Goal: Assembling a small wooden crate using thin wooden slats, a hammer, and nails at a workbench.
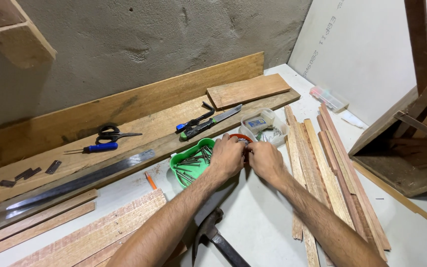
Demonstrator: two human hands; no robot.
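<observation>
At desk centre, both hands meet over a small red container (240, 137), mostly hidden behind the fingers, only its rim showing. Left hand (227, 157) and right hand (264, 159) sit knuckle to knuckle, fingers curled down at the container; cannot tell what either one holds, fingertips are out of sight.

Green tray (183, 170) touches the left hand at its 9 o'clock, loaded with nails (193, 159). Clear plastic tub (264, 124) at 1 o'clock of the hands, just beside the red container.

At 11 o'clock, on the long wooden plank (139, 128): knife with a green-black handle (208, 123), a black claw tool with blue grip (196, 120) touching it. Farther along at 9 to 10 o'clock: black scissors (114, 133), blue-handled screwdriver (95, 148), long steel ruler (75, 182).

Orange pencil (150, 180) lies on the white desk (258, 217) at 8 o'clock of the tray. Hammer (213, 235) at 6 o'clock, between the forearms, head toward the hands.

Bundle of thin wood strips (322, 173) at 3 o'clock, running alongside the right forearm. Flat wooden boards (100, 232) at 7 o'clock, near the left forearm. Short board (248, 90) at 12 o'clock, against the concrete wall (124, 44).
</observation>
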